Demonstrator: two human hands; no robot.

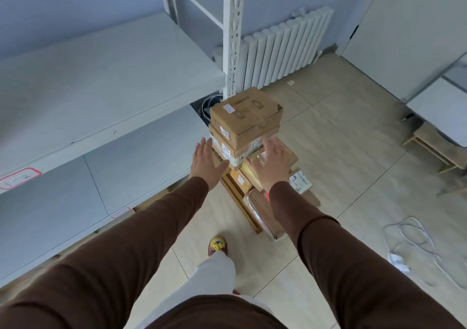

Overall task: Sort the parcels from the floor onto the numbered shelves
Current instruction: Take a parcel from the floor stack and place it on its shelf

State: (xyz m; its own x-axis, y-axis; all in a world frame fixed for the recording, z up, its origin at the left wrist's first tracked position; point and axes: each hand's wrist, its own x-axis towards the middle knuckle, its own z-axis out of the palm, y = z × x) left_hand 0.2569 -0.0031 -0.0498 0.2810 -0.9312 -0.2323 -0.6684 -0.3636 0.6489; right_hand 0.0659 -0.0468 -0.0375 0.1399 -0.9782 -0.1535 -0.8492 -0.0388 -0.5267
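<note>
Looking barely started: left hand and right hand reach wide open, holding nothing, toward the parcels piled on the floor, shelves bare.

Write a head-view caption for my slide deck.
Both open hands, left hand and right hand, reach toward stacked cardboard parcels beside grey shelves.

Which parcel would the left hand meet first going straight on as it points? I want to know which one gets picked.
Probably the stack's second box, below the top box: the left hand points at its near side. Depth is unclear.
</note>
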